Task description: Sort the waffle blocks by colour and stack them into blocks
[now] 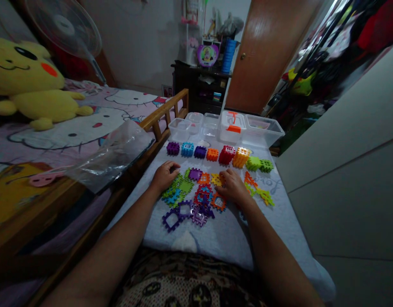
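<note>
My left hand (165, 175) rests with curled fingers on the left edge of a pile of flat interlocking plastic tiles (196, 196), on green ones (180, 186). Over the pile's right side lies my right hand (232, 184), fingers bent down onto yellow and orange tiles (217, 179). What either hand grips, if anything, is hidden. Beyond the pile stands a row of assembled cubes: purple (173, 148), blue (187, 149), orange (212, 154), red (226, 154), yellow-orange (240, 157) and green (259, 164). All lie on a pale padded surface (222, 234).
Clear plastic containers (262, 130), one with an orange latch (234, 128), stand behind the cubes. A wooden bed rail (161, 115) and a plastic bag (119, 155) are at left, with a yellow plush toy (33, 81) on the bed. A grey panel (343, 170) borders the right.
</note>
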`<state>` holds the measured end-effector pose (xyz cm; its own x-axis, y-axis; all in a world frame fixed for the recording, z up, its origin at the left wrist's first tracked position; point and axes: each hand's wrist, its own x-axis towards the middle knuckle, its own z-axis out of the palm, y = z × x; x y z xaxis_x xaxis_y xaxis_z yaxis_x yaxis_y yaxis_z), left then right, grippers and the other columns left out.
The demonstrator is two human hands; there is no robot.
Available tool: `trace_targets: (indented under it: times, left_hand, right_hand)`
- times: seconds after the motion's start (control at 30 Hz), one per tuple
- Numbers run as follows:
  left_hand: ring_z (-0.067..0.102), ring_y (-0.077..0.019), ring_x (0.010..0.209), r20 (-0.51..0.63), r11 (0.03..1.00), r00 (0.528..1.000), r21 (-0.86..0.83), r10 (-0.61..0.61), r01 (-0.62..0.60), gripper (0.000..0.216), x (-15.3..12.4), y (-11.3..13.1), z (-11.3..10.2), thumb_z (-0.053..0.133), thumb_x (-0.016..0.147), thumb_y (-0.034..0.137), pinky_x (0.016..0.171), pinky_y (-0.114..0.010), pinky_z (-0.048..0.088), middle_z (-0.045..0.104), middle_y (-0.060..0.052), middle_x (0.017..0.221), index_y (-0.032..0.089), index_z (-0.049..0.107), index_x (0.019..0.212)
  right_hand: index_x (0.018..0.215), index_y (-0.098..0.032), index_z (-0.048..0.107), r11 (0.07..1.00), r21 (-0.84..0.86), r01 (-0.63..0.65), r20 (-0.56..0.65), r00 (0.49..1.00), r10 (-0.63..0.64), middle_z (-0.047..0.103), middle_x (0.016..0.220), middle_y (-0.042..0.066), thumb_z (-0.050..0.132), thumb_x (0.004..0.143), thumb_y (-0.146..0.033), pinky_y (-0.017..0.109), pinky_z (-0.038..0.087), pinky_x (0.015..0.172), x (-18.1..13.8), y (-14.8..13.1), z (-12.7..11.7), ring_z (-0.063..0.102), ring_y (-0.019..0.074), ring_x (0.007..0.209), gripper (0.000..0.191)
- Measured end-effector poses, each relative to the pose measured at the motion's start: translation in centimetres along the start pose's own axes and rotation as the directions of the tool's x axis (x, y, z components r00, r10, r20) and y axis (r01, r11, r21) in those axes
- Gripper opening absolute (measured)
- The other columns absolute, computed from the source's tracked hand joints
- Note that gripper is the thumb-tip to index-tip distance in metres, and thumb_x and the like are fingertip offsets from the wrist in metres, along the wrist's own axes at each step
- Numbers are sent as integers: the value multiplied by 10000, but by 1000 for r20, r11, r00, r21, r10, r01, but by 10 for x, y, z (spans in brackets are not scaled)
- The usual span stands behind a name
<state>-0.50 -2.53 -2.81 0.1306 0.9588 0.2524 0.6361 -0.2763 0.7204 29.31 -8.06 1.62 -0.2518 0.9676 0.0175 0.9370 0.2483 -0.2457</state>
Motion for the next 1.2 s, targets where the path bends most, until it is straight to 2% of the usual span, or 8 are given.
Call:
trace_targets:
  times: [0.17, 0.27, 0.43, 0.57, 0.73, 0.87, 0.97, 1.2]
  left_hand:
    - [635, -226, 889, 0, 1000, 1000, 9, -11, 11, 242, 1, 0, 0, 553, 786, 376, 877, -362, 515, 668, -55, 961, 196, 665, 902]
    - [632, -223, 892, 0, 1000, 1000, 13, -17, 17, 252, 1, -1, 0, 554, 790, 389, 886, -360, 511, 668, -52, 964, 197, 668, 910]
    - [637, -226, 906, 10, 1000, 1000, 4, -19, 19, 265, 1, -3, 1, 559, 796, 400, 900, -367, 509, 669, -56, 977, 196, 670, 922]
    - [641, -227, 900, 12, 1000, 1000, -5, -18, 18, 261, 1, -2, 0, 565, 800, 411, 889, -369, 517, 670, -51, 953, 202, 673, 915]
    - [644, -229, 892, 15, 1000, 1000, -6, -21, 21, 272, 0, 0, -1, 562, 796, 409, 889, -374, 518, 670, -58, 951, 191, 672, 916]
    - [643, -237, 901, 12, 1000, 1000, 1, -16, 16, 274, 0, 0, -2, 554, 795, 407, 901, -384, 513, 672, -63, 959, 189, 672, 913]
    - [645, -235, 893, 9, 1000, 1000, -6, -10, 10, 269, 1, -2, -1, 558, 793, 408, 897, -383, 516, 672, -60, 946, 190, 671, 902]
    - [650, -232, 891, 16, 1000, 1000, -26, -15, 15, 266, 0, -3, -1, 570, 803, 407, 886, -377, 524, 676, -58, 959, 193, 676, 922]
  right_hand:
    - [1095, -165, 629, 998, 46, -31, -27, 999, 32, 566, 1109, 122, 645, 779, -248, 365, 422, 934, 0, 2, 7, 511, 266, 1051, 327]
    - [1139, -175, 614, 992, 116, -45, -97, 994, 57, 549, 1138, 123, 649, 757, -241, 396, 430, 959, -1, 9, 0, 510, 279, 1080, 389]
    - [1190, -186, 575, 955, 296, -14, -350, 929, 122, 520, 1151, 116, 627, 700, -215, 422, 458, 977, -1, 50, -33, 536, 278, 1094, 494]
    - [1167, -207, 592, 954, 292, -60, -415, 891, 183, 532, 1141, 114, 615, 705, -244, 451, 477, 946, 2, 86, -55, 558, 285, 1059, 465]
    - [1185, -189, 620, 970, 223, -94, -373, 911, 174, 562, 1148, 119, 657, 727, -262, 451, 462, 988, 21, 111, -63, 568, 283, 1081, 465]
    - [1196, -171, 647, 983, 143, -116, -266, 952, 151, 577, 1155, 121, 681, 748, -267, 443, 440, 1032, 45, 121, -70, 553, 285, 1127, 460]
    - [1204, -175, 662, 987, 107, -120, -186, 973, 138, 585, 1168, 125, 697, 760, -279, 449, 441, 1034, 59, 125, -78, 550, 294, 1139, 457]
    - [1191, -219, 688, 994, 50, -100, -98, 990, 104, 598, 1167, 113, 699, 759, -261, 452, 457, 1010, 75, 122, -85, 566, 290, 1107, 434]
